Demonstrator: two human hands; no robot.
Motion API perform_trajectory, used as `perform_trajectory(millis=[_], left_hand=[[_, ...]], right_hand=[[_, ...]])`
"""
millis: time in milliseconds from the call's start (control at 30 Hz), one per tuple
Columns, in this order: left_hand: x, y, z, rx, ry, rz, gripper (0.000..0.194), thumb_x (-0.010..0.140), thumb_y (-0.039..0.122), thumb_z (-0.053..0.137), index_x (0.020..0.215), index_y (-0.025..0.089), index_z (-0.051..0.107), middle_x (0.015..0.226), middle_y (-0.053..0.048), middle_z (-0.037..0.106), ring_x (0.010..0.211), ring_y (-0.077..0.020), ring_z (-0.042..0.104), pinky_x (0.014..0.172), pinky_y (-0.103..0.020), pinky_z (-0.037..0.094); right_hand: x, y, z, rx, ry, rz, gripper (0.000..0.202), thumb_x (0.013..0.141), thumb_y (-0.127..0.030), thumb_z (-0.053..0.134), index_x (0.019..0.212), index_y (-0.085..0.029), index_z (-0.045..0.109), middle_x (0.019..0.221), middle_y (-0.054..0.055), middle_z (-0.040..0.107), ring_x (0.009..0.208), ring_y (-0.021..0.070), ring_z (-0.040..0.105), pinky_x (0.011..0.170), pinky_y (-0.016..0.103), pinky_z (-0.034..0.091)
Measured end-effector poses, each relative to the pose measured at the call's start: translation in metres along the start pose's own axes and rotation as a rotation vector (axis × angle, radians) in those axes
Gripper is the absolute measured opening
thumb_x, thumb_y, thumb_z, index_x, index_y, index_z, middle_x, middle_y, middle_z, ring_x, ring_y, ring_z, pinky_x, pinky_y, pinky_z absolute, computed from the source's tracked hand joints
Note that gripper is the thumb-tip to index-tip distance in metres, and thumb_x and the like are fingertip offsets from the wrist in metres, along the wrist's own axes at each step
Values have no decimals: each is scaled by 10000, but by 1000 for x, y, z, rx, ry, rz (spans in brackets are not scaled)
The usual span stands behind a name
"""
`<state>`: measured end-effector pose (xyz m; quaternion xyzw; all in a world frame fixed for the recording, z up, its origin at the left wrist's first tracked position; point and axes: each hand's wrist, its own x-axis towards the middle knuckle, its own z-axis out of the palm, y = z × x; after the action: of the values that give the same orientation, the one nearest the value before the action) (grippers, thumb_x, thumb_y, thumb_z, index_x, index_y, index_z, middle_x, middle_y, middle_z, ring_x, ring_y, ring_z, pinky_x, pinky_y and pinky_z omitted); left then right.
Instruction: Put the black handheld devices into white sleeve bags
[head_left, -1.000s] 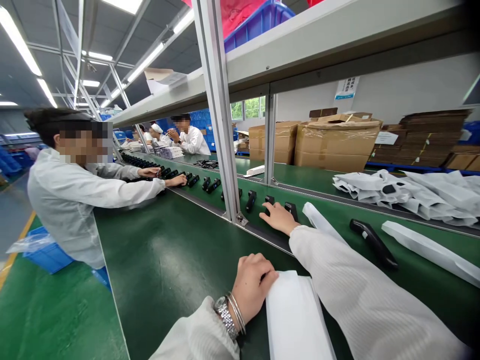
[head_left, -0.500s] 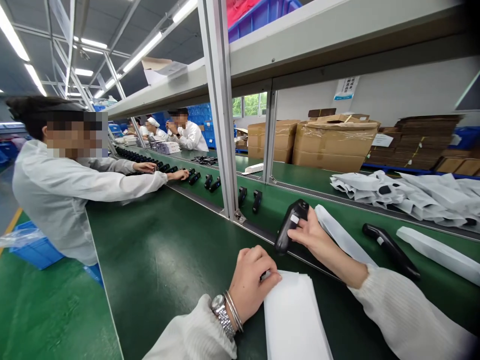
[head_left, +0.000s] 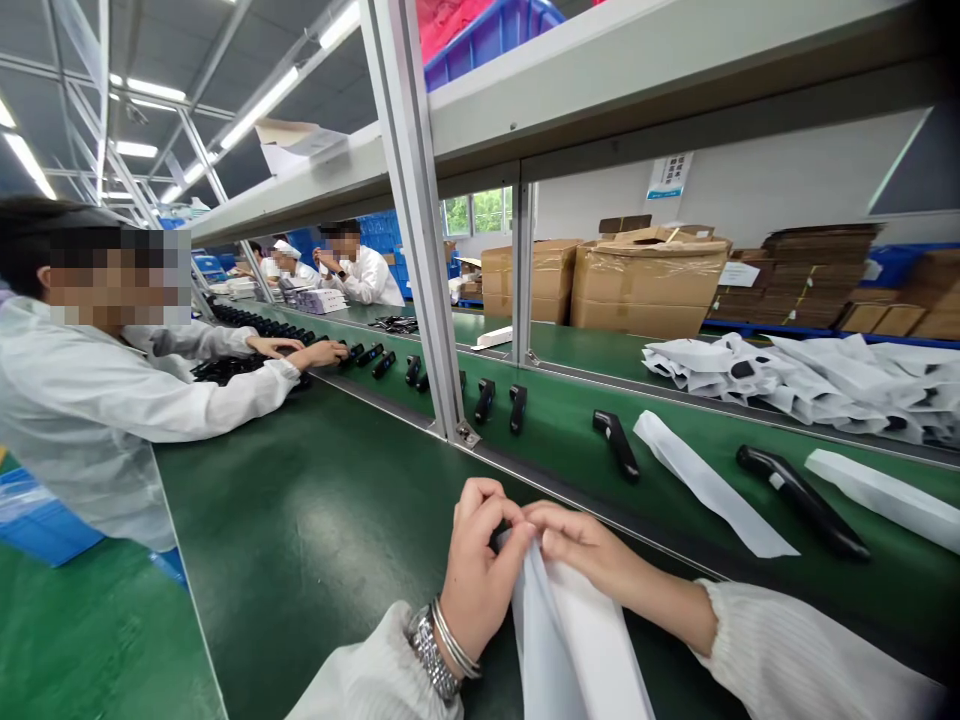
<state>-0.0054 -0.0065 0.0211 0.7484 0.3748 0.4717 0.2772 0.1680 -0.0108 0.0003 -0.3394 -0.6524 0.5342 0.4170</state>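
A stack of white sleeves (head_left: 600, 640) lies at the front edge of the green bench. My left hand (head_left: 484, 560), with a watch and bangles at its wrist, pinches the top end of a white sleeve (head_left: 541, 630) that is lifted from the stack. Against the same end, my right hand (head_left: 585, 550) has its fingertips closed, touching the left fingers. A small dark thing shows between the left fingers, too hidden to name. On the belt beyond lie a black handheld device (head_left: 616, 445), a white sleeve (head_left: 709, 485) and a larger black device (head_left: 802, 500).
A metal post (head_left: 420, 230) rises from the bench's rail. Black devices (head_left: 517, 408) line the belt toward the left, where a person (head_left: 112, 370) reaches over them. White wrapped pieces (head_left: 810, 380) are heaped at the back right. A shelf (head_left: 637, 80) runs overhead.
The black device from my right hand now lies on the belt. My right hand has moved left to the sleeves, and one sleeve is lifted. The view has shifted slightly.
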Motion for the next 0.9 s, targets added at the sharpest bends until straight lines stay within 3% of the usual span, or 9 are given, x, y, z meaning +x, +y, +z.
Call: perform_trajectory(millis=[100, 200, 333, 467, 567, 700, 767, 900], left_hand=[[3, -3, 0, -29, 36, -64, 114, 869, 199, 561, 755, 197, 556, 920, -15, 485, 913, -180, 510, 833, -306, 401], [8, -12, -2, 24, -5, -112, 181, 905, 259, 522, 741, 197, 566, 895, -13, 522, 877, -176, 531, 818, -313, 407], [11, -24, -4, 325, -139, -173, 184, 858, 290, 572, 703, 198, 606, 857, -14, 558, 872, -200, 535, 843, -368, 374], [9, -24, -5, 433, -291, -234, 188, 780, 365, 652, 700, 198, 621, 838, -15, 556, 893, -227, 524, 888, -430, 341], [8, -20, -5, 386, -378, -257, 171, 700, 330, 718, 708, 200, 608, 856, -8, 553, 905, -229, 524, 893, -427, 335], [7, -18, -3, 370, -407, -260, 167, 664, 242, 722, 751, 199, 586, 873, -1, 541, 901, -221, 516, 875, -404, 336], [5, -18, -2, 379, -405, -242, 216, 648, 250, 743, 773, 198, 574, 879, 0, 534, 900, -219, 504, 871, -397, 333], [0, -17, 3, 395, -405, -183, 355, 595, 337, 809, 816, 204, 565, 903, -2, 530, 902, -225, 484, 866, -392, 328]], right_hand=[[0, -1, 4, 55, -45, 74, 405, 804, -560, 646, 701, -197, 498, 648, -46, 439, 591, 112, 435, 557, 233, 375], [11, -8, -14, -24, 162, 85, 368, 844, -517, 595, 699, -207, 459, 627, -59, 412, 562, 103, 417, 539, 224, 359], [39, -19, -77, -430, 571, -16, 303, 877, -483, 478, 722, -223, 462, 639, -56, 444, 563, 120, 451, 553, 237, 380], [67, -22, -145, -632, 736, -14, 248, 855, -431, 473, 709, -229, 476, 592, -48, 456, 549, 147, 450, 546, 259, 342], [81, -21, -173, -791, 819, 7, 193, 839, -367, 482, 717, -220, 514, 642, -4, 531, 625, 192, 503, 592, 289, 347], [101, -16, -167, -960, 780, -2, 166, 852, -272, 482, 948, -189, 590, 983, 102, 629, 935, 269, 557, 764, 340, 393], [115, -9, -148, -1000, 680, -5, 260, 861, -236, 497, 1104, -190, 576, 1106, 112, 612, 1037, 261, 547, 834, 337, 398], [145, 12, -100, -1006, 451, 63, 416, 865, -286, 575, 1277, -276, 526, 1063, 61, 635, 985, 237, 601, 836, 333, 436]])
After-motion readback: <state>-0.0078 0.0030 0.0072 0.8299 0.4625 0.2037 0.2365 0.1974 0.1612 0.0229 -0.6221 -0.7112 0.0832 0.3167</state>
